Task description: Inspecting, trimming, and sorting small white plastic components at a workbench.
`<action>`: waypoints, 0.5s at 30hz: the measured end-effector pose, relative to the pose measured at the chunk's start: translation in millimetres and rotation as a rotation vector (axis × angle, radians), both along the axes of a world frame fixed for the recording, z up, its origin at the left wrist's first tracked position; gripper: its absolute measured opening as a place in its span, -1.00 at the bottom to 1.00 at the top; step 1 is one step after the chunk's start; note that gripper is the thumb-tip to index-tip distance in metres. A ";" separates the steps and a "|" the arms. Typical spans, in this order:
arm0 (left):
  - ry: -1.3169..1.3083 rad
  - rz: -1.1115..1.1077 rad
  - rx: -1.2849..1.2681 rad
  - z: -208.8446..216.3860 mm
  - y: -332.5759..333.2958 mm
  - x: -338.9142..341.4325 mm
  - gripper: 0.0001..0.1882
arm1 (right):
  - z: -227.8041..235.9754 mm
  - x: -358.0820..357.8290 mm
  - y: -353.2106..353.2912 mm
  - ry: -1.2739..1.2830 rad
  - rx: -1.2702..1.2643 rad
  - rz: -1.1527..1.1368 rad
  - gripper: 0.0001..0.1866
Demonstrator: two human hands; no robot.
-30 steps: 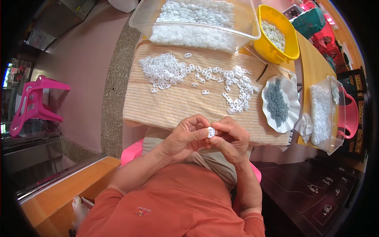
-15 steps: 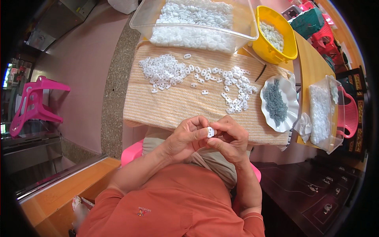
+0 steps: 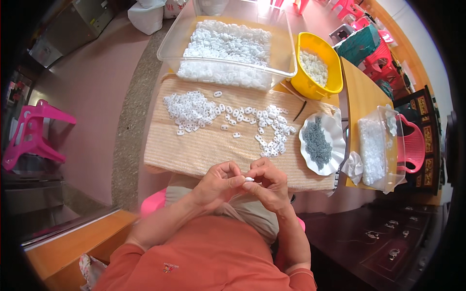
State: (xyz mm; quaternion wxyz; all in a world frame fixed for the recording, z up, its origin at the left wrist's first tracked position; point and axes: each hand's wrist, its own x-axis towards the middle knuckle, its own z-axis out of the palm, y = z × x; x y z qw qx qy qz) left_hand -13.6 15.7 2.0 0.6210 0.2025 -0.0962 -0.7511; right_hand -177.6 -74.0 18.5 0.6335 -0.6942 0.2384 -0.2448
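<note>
Between my two hands, just off the table's near edge, is a small white plastic piece [image 3: 249, 179], seen nearly edge-on. My left hand [image 3: 216, 186] pinches its left end between thumb and fingers. At the other end, the thumb and fingers of my right hand [image 3: 268, 184] are closed on it too. Similar oval pieces with two holes lie on the striped cloth [image 3: 204, 150]: a dense heap [image 3: 190, 110] at left and a looser cluster [image 3: 273, 130] at right. A white wavy-rimmed dish [image 3: 336, 154] at the right holds small grey parts [image 3: 316, 143].
Beyond the cloth stands a large clear bin [image 3: 167, 52] of white pieces, beside a yellow tub [image 3: 335, 72] of off-white ones. A thin dark-tipped stick [image 3: 301, 110] lies near the dish. Farther right are a crumpled tissue [image 3: 353, 167] and a clear box [image 3: 395, 169]. A pink stool [image 3: 36, 133] stands left.
The white piece has turned from showing its holed face to lying nearly edge-on between my fingers. Both hands keep hold of it. The whole view has shifted, with the table lower and farther left.
</note>
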 end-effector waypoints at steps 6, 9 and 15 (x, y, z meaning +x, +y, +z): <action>-0.084 0.031 0.127 9.1 -0.9 -2.3 -0.90 | 24.4 -28.3 -70.5 0.140 -0.435 -0.395 -0.93; -0.103 0.019 0.159 3.5 -0.5 -0.9 -0.92 | 97.1 -12.1 -127.3 0.251 -0.411 -0.621 -0.79; -0.183 0.056 0.190 4.2 -3.3 -0.3 -0.92 | 100.4 -0.3 -164.5 0.436 -0.884 -0.717 -0.80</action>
